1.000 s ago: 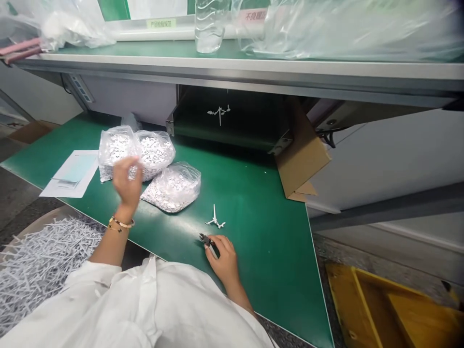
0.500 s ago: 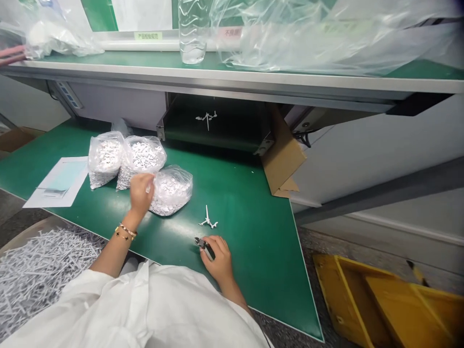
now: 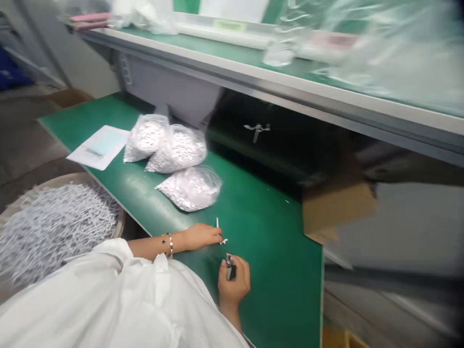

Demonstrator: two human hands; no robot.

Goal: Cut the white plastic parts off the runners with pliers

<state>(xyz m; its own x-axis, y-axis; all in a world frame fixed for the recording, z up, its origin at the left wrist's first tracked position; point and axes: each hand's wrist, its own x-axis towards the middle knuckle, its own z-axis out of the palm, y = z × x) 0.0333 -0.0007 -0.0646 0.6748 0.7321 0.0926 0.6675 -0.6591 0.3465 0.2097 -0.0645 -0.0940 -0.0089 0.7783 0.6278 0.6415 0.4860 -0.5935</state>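
My left hand (image 3: 200, 236) lies low on the green table (image 3: 268, 241), fingers pinched on a small white plastic sprue piece (image 3: 219, 232). My right hand (image 3: 235, 281) is closed round a small pair of cutters (image 3: 229, 267), its jaws pointing up toward the white piece. Three clear bags of small white parts (image 3: 176, 157) lie further back on the table. The picture is smeared by head motion.
A round bin of white plastic sticks (image 3: 54, 222) stands at the left below the table edge. A paper sheet (image 3: 99, 146) lies at the far left. Another white sprue (image 3: 256, 129) sits in the dark conveyor opening. A cardboard box (image 3: 337, 205) is at the right, a shelf (image 3: 253, 72) above.
My left hand has come away from the bags and down to the white sprue piece, taking hold of it. The head has turned, shifting the view left. The right hand keeps the cutters.
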